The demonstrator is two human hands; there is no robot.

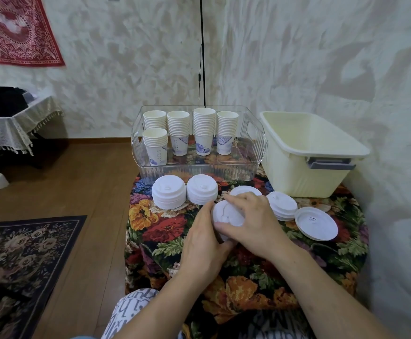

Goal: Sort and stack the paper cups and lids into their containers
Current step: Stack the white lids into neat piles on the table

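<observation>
Five cup stacks (178,133) stand in the clear bin (256,152); before it lie three full lid stacks (169,194) and one loose lid (316,223). Left hand (203,243) and right hand (253,221) form one grip, fingers curled round another lid stack (226,216) just before the bin, on the desk (165,228).

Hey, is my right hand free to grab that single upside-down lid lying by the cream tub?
Probably not yet: the right hand and the left hand both grip a lid stack. The loose lid itself lies uncovered, just right of that hand.
</observation>
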